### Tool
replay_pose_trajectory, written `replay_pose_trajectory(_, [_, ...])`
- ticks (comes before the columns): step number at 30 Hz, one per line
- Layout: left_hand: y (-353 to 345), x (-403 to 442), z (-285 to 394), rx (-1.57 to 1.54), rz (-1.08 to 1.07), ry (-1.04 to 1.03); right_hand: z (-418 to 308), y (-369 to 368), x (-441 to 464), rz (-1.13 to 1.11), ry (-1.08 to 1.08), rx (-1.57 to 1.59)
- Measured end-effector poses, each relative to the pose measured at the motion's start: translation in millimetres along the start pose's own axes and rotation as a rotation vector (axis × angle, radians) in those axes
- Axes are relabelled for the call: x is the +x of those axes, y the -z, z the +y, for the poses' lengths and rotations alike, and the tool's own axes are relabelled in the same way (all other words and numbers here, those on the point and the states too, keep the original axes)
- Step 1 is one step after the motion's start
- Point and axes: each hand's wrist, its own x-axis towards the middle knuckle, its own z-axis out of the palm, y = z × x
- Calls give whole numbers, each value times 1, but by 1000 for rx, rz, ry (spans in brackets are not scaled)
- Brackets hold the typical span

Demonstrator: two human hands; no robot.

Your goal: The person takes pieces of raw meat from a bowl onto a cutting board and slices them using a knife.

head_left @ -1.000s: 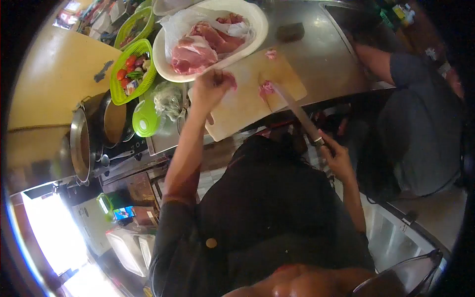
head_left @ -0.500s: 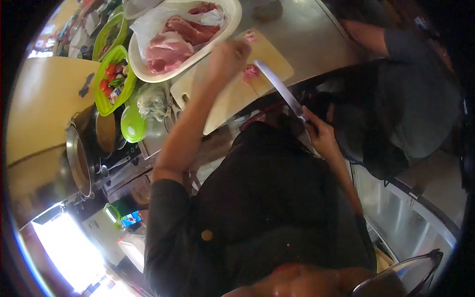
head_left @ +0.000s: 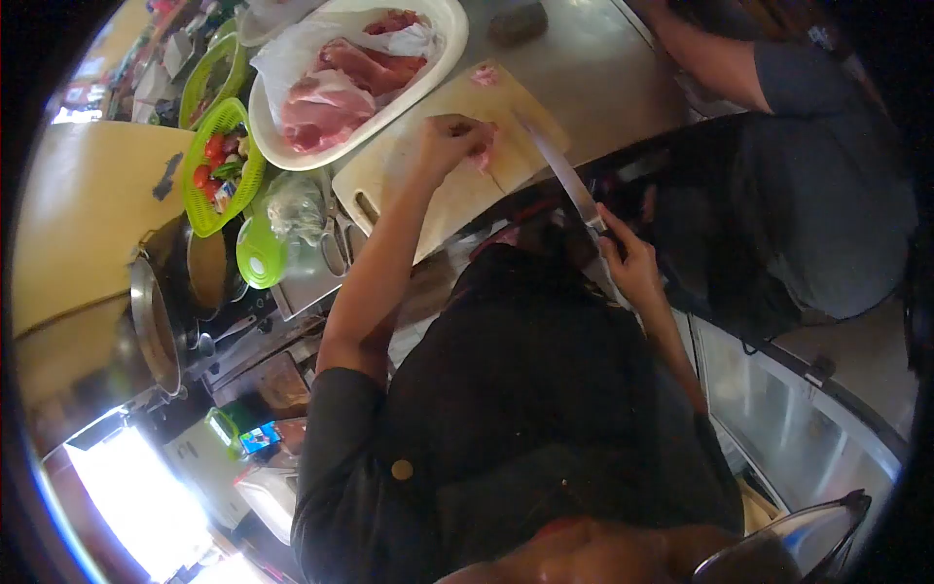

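My right hand [head_left: 634,263] is wrapped round the handle of a long kitchen knife [head_left: 564,175]. Its blade points up and left, with the tip over the right part of a pale cutting board [head_left: 438,214]. On that board my left hand [head_left: 452,144] has its fingers curled and pinched on a small piece of raw meat [head_left: 484,159], partly covered by them. A second, smaller meat scrap [head_left: 484,75] lies near the board's far edge. Behind the board, a white tub [head_left: 449,68] holds large cuts of raw meat [head_left: 331,112] on white plastic.
Left of the tub is a green basket [head_left: 201,216] of tomatoes and other vegetables. Scissors [head_left: 336,243], a plastic bag [head_left: 295,206] and a green lid [head_left: 259,255] lie beside the board. A dark block [head_left: 518,24] sits on the steel counter. Another person's arm [head_left: 715,63] is at right.
My left hand has come down and closed on the small meat piece on the board. The knife has shifted slightly right and down, still in my right hand.
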Motion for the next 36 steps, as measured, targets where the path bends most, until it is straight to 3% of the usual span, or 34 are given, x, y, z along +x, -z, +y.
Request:
replay_pose_trajectory(2, [2,18,-44,-309,-28,-25,-7,1,-1,-26,-92,12])
replay_pose_trajectory(8, [14,18,-52,-639,-107,110,4,-2,-3,-74,-99,8])
replay_pose_trajectory(11, [14,25,-58,-584,-95,-87,13,0,-3,-104,-128,-41])
replay_pose_trajectory(14, [30,25,0,-598,41,-232,3,8,5,-114,-146,-30])
replay_pose_trajectory(17, [52,80,19,-239,415,-476,39,5,16,-71,11,28])
replay_pose_trajectory(19, [69,91,67,-92,465,-256,54,6,23,-86,41,54])
replay_pose_trajectory(21, [99,155,36,216,330,-285,47,17,30,-166,-56,44])
replay_pose_trajectory(24, [124,139,61,863,262,-289,72,11,41,-111,152,25])
replay_pose_trajectory(27, [154,87,73,902,215,-159,78,17,51,-150,190,35])
replay_pose_trajectory(30, [193,39,53,977,138,-66,61,22,60,-263,-72,150])
replay_pose_trajectory(33, [218,37,-19,734,106,-274,58,19,71,-206,162,84])
replay_pose_trajectory(34, [212,31,-20,668,157,-127,60,18,73,-228,133,91])
replay_pose_trajectory(36, [217,44,-37,873,155,-88,60,11,75,-246,98,104])
